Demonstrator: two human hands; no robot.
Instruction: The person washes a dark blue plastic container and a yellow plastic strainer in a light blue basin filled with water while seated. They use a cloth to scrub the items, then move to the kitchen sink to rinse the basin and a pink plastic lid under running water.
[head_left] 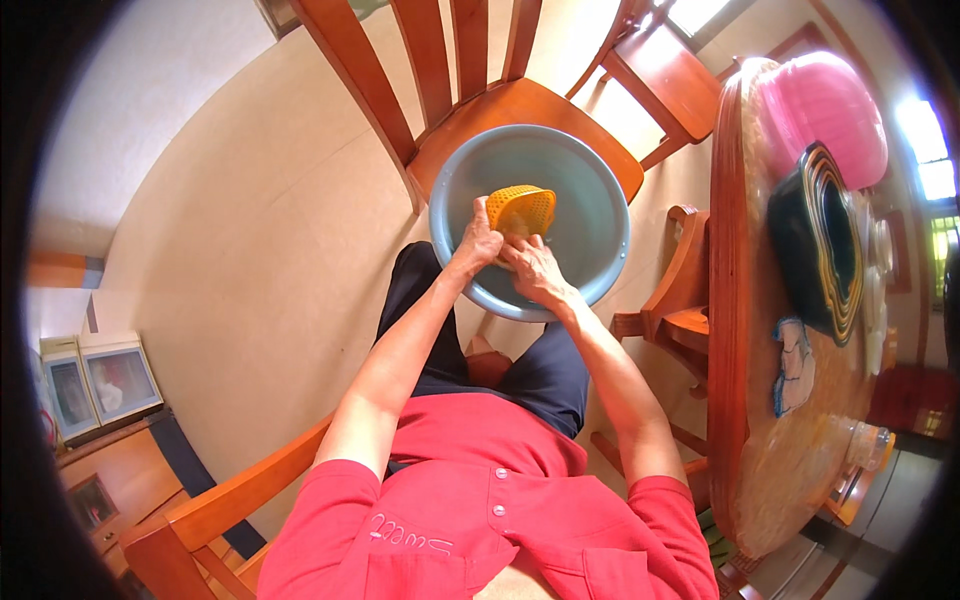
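A small yellow basket (527,204) with a perforated wall is tilted inside a wide blue-grey basin (600,235). My left hand (481,243) grips the basket by its left side, with the thumb up along the rim. Close beside it, my right hand (537,270) has its fingers curled in at the basket's near edge. Whatever those fingers hold is hidden. Both hands are over the near half of the basin.
The basin stands on a wooden chair seat (430,160) in front of my knees. To the right, a round-edged table (765,490) carries a pink basin (825,115), a stack of dark tubs (800,245) and a crumpled cloth (793,370). Another wooden chair (665,85) stands beyond.
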